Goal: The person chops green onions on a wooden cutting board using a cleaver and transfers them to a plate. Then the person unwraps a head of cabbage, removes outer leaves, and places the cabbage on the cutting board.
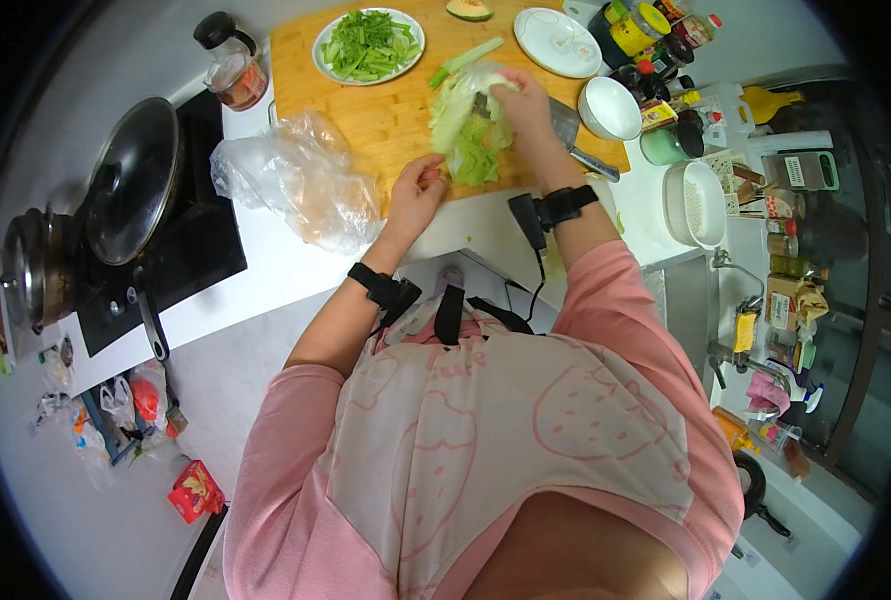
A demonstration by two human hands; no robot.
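My right hand (522, 105) grips the upper right edge of a pale green leafy vegetable, perhaps lettuce or cabbage (477, 150), above the wooden cutting board (393, 120). My left hand (418, 187) is at the board's near edge, fingers curled beside the leaves; whether it pinches a leaf edge I cannot tell. A cleaver (564, 124) lies to the right of my right hand, its handle pointing down right. Just beyond the leaves lies a green-and-white stalk (466, 61). Chopped greens (370, 46) fill a white plate at the board's far left.
A clear plastic bag (303, 180) lies left of my left hand. Further left, a lidded pan (136, 180) stands on the black cooktop (205, 202). An empty plate (558, 43), a white bowl (609, 108), bottles and a white basin (694, 204) line the right side. A melon piece (469, 9) lies at the far edge.
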